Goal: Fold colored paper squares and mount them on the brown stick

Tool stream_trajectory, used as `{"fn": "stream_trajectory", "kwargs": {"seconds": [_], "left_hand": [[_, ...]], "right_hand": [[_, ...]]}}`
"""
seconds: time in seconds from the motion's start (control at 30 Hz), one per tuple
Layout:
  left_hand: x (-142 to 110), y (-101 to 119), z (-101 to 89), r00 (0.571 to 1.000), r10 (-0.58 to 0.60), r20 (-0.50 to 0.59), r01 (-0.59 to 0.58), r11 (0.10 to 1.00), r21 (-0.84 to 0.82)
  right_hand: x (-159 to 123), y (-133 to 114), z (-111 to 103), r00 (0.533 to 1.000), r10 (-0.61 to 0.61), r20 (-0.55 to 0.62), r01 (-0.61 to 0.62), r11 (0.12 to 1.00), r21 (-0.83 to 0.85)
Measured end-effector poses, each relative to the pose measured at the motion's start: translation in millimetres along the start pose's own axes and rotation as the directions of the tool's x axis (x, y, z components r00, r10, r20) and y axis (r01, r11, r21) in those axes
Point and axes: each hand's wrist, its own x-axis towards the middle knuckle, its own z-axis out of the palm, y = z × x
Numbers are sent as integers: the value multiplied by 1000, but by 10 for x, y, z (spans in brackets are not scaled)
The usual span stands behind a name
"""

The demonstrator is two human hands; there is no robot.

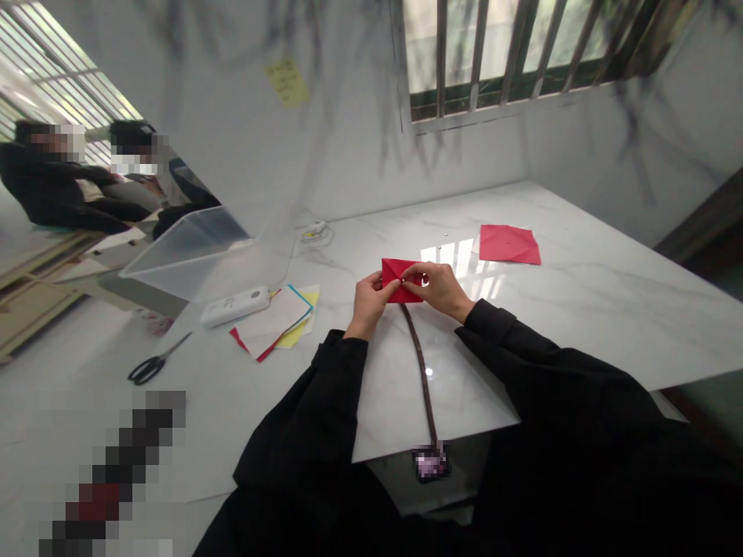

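A small folded red paper [396, 272] is held just above the white marble table [580, 309], near its middle. My left hand [371, 298] pinches its left edge. My right hand [436, 288] grips its right side, fingers curled over the top fold. Both arms wear black sleeves. A dark lanyard strap [421, 367] runs from under the paper toward me and ends at a badge [431, 463] by the table's front edge.
A second red sheet [509, 244] lies flat at the back right. To the left are a stack of coloured papers [279, 323], a white device [235, 306], a clear plastic bin [200, 255] and black scissors [154, 365]. Two people sit far left.
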Motion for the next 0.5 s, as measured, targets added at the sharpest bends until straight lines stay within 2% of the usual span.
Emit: {"fn": "stream_trajectory", "kwargs": {"seconds": [0.17, 0.3, 0.4, 0.5], "left_hand": [[13, -38, -12, 1000, 12, -27, -11, 999, 45], [46, -69, -42, 994, 13, -111, -9, 999, 45], [87, -89, -82, 981, -6, -192, 8, 1000, 8], [117, -106, -118, 973, -25, -228, 23, 1000, -13]], "right_hand": [[-7, 13, 11, 1000, 10, -7, -10, 999, 41], [10, 37, -22, 999, 37, -39, -35, 998, 58], [44, 150, -96, 996, 59, -63, -59, 998, -7], [83, 337, -200, 992, 123, -40, -128, 980, -150]]}}
